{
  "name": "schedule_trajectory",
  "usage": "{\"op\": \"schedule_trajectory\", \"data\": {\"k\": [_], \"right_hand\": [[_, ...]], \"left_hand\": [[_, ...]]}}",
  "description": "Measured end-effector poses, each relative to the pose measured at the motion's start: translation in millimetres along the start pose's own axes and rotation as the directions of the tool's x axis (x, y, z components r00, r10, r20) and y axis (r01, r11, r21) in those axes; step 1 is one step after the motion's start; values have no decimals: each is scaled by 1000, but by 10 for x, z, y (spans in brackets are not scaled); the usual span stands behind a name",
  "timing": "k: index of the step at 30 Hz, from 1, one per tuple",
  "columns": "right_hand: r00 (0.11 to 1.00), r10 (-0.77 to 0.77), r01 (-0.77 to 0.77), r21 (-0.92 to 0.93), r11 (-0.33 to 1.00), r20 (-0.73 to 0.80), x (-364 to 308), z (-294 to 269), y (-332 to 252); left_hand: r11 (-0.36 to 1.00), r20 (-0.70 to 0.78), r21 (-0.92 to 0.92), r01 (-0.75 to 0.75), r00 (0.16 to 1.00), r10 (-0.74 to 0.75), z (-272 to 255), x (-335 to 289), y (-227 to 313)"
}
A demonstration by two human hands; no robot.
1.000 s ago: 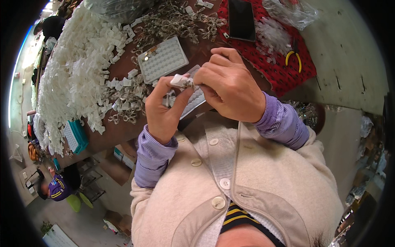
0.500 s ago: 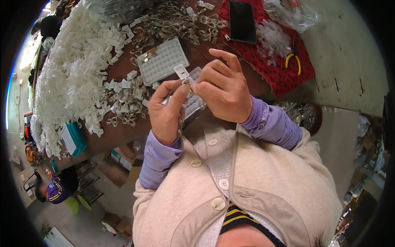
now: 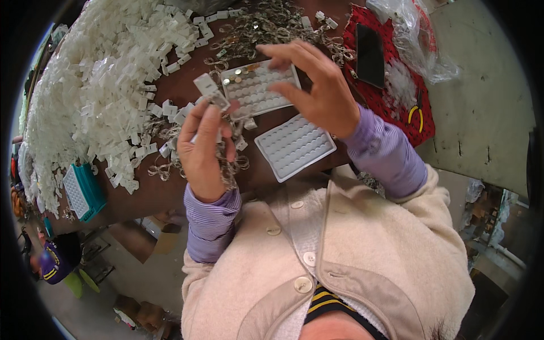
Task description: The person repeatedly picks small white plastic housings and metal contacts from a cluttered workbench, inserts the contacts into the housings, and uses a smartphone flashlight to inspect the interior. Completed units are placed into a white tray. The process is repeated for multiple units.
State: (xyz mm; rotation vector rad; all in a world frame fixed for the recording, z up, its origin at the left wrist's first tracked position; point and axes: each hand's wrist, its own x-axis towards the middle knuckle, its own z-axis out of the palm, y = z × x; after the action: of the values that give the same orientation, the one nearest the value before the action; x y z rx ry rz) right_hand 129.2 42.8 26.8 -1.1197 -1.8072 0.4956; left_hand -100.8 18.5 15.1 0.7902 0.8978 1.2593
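Between the thumb and fingers of my left hand [image 3: 199, 148] is a small white plastic tag [image 3: 206, 85], with a silvery-grey loop strap [image 3: 228, 170] hanging around the fingers. My right hand [image 3: 323, 85] is over the right end of a pale dimpled tray [image 3: 260, 105], its thumb and fingers apart and the fingertips slightly blurred. Several small round shiny discs [image 3: 238, 72] lie at that tray's far left corner. Nearer to me rests a second dimpled tray [image 3: 294, 148], white and tilted on the brown table.
A large heap of white plastic tags [image 3: 107, 85] covers the table's left. Tangled loop straps [image 3: 260, 28] lie at the far side. A dark phone [image 3: 369, 55] and yellow-handled pliers [image 3: 417, 116] lie on a red cloth [image 3: 399, 42]. A teal box [image 3: 85, 192] stands at the left edge.
My hands have parted: the left moved left with the tag, the right swung up over the far tray and its fingers opened. The nearer tray is now uncovered.
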Motion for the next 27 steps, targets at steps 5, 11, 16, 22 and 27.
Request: {"op": "schedule_trajectory", "data": {"k": [5, 11, 16, 22, 27], "right_hand": [[957, -188, 281, -562, 778, 219, 396, 190, 349], [988, -138, 138, -841, 523, 76, 640, 22, 351], [962, -172, 249, -420, 873, 212, 465, 286, 267], [927, -229, 338, -395, 854, 296, 456, 336, 436], [937, -241, 334, -449, 829, 253, 399, 208, 500]], "left_hand": [[996, 13, -85, -7, 1000, 9, -193, 108, 98], [990, 59, -132, 39, 998, -31, -256, 114, 132], [988, 91, -145, 58, 995, -45, -277, 109, 126], [990, 76, -136, 43, 997, -33, -294, 71, 97], [995, 42, -91, 43, 998, -39, -222, 41, 94]]}}
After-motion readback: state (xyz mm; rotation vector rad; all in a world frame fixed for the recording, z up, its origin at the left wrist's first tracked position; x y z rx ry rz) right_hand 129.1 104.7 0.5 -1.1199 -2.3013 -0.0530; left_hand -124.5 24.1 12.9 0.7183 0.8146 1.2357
